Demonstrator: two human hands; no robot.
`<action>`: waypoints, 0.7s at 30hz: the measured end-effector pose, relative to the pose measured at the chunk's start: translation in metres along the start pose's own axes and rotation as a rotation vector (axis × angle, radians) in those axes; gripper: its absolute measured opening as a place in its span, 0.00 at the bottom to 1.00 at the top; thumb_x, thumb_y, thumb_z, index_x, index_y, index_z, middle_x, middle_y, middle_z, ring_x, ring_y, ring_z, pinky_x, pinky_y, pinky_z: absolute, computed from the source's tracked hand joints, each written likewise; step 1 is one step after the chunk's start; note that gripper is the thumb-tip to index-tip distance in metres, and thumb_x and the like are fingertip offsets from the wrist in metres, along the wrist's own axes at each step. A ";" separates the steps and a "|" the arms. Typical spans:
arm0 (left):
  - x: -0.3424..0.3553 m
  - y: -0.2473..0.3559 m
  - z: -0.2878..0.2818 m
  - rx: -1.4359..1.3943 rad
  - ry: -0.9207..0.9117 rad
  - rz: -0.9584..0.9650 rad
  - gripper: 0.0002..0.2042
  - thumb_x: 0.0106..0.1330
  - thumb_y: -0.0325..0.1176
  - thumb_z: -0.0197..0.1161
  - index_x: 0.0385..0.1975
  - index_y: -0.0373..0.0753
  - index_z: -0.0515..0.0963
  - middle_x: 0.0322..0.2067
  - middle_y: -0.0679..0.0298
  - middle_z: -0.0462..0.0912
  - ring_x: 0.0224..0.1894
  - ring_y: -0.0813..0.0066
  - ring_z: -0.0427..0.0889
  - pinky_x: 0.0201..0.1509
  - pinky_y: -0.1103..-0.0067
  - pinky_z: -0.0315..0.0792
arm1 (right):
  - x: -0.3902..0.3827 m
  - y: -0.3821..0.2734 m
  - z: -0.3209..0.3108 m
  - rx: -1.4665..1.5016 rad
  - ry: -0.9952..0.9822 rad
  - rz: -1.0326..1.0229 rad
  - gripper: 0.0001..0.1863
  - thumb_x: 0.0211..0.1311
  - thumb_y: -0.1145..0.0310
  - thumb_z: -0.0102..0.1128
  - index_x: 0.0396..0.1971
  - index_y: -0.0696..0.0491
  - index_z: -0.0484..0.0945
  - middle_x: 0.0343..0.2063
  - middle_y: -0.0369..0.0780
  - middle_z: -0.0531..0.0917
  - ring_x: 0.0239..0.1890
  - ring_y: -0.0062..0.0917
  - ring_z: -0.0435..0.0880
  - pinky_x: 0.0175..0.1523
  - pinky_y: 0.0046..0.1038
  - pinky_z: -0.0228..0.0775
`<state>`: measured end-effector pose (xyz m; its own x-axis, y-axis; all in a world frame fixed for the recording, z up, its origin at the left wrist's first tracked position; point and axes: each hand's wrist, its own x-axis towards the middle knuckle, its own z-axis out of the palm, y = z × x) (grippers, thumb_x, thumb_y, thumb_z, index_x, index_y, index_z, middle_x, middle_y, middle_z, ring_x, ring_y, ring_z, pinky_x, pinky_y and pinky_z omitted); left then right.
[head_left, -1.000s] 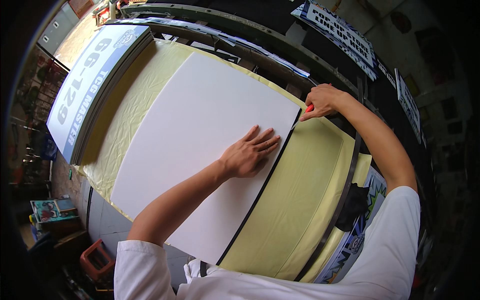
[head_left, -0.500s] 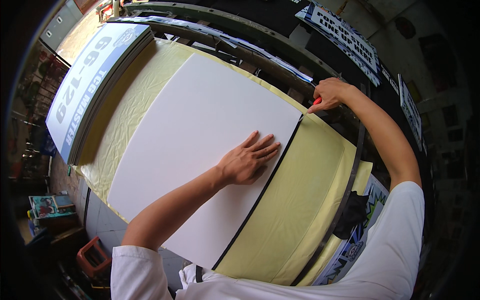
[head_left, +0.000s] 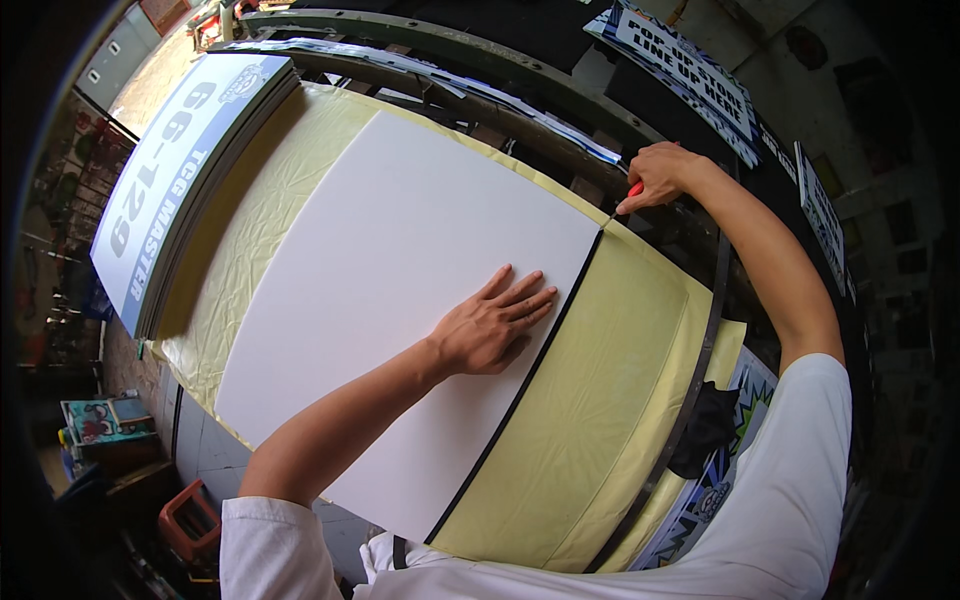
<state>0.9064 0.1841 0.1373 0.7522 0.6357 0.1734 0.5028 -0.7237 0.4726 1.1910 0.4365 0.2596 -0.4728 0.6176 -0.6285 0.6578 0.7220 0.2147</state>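
Note:
A large white board (head_left: 400, 250) lies flat on a yellow-covered work surface (head_left: 590, 370), with a black strip (head_left: 515, 400) along its right edge. My left hand (head_left: 492, 325) rests palm down on the board near that edge, fingers spread. At the board's far right corner, my right hand (head_left: 655, 178) is closed round a red-handled cutter knife (head_left: 635, 189). Its thin tip points down at the corner, by the end of the black strip. My fingers hide most of the handle.
A stack of printed boards (head_left: 190, 180) stands on the left of the surface. Along the right runs a dark metal bar (head_left: 690, 410), with a black cloth (head_left: 705, 432) beside it. Printed signs (head_left: 685, 75) lie at the far right. A red stool (head_left: 188, 520) is on the floor.
My right hand has drawn the knife slightly outward at the far corner, and more of its tip now shows. My left hand stays pressed on the board.

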 end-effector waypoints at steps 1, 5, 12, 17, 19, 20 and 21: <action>0.000 0.000 0.000 0.000 0.002 -0.001 0.30 0.73 0.39 0.55 0.74 0.38 0.62 0.77 0.61 0.58 0.81 0.59 0.47 0.84 0.51 0.36 | 0.001 -0.001 -0.001 -0.009 -0.012 0.015 0.40 0.54 0.26 0.62 0.24 0.56 0.87 0.26 0.48 0.87 0.37 0.43 0.87 0.45 0.42 0.78; -0.001 0.000 0.001 0.003 -0.004 -0.005 0.30 0.74 0.40 0.54 0.74 0.38 0.62 0.77 0.61 0.58 0.81 0.60 0.46 0.84 0.51 0.36 | 0.002 -0.002 -0.004 -0.017 -0.006 0.027 0.40 0.51 0.25 0.64 0.28 0.55 0.90 0.28 0.47 0.88 0.39 0.42 0.88 0.48 0.39 0.78; 0.000 -0.002 0.000 0.010 -0.003 0.005 0.30 0.74 0.40 0.54 0.74 0.38 0.63 0.77 0.62 0.58 0.82 0.60 0.46 0.84 0.52 0.36 | 0.000 0.015 -0.004 -0.123 -0.104 0.101 0.41 0.55 0.26 0.61 0.24 0.58 0.87 0.30 0.49 0.88 0.40 0.44 0.88 0.47 0.42 0.79; 0.001 0.001 0.002 0.009 -0.002 0.002 0.29 0.74 0.40 0.54 0.74 0.38 0.63 0.77 0.62 0.58 0.82 0.61 0.45 0.84 0.53 0.36 | -0.025 0.006 0.013 -0.026 0.056 0.263 0.42 0.56 0.26 0.60 0.27 0.60 0.87 0.34 0.51 0.88 0.41 0.45 0.88 0.50 0.41 0.79; -0.002 0.001 0.003 0.022 -0.006 -0.006 0.29 0.75 0.40 0.53 0.73 0.38 0.64 0.77 0.62 0.58 0.82 0.61 0.45 0.84 0.53 0.36 | -0.037 -0.003 0.019 0.050 0.169 0.412 0.41 0.56 0.28 0.63 0.29 0.60 0.86 0.33 0.51 0.88 0.41 0.44 0.89 0.50 0.41 0.79; -0.003 -0.001 0.002 0.033 -0.004 -0.013 0.29 0.75 0.40 0.53 0.73 0.38 0.64 0.77 0.62 0.58 0.82 0.61 0.45 0.84 0.53 0.36 | -0.046 -0.012 0.019 0.207 0.247 0.472 0.39 0.57 0.30 0.64 0.30 0.60 0.86 0.32 0.50 0.88 0.40 0.43 0.89 0.50 0.40 0.78; -0.005 -0.002 0.002 0.030 -0.001 -0.023 0.28 0.75 0.40 0.53 0.73 0.37 0.64 0.77 0.62 0.58 0.81 0.60 0.46 0.84 0.53 0.37 | -0.054 -0.025 0.022 0.366 0.326 0.529 0.37 0.57 0.32 0.66 0.31 0.60 0.86 0.32 0.50 0.88 0.39 0.42 0.88 0.49 0.40 0.78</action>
<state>0.9028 0.1816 0.1336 0.7407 0.6519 0.1624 0.5321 -0.7169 0.4506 1.2133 0.3783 0.2724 -0.1503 0.9584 -0.2426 0.9742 0.1854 0.1287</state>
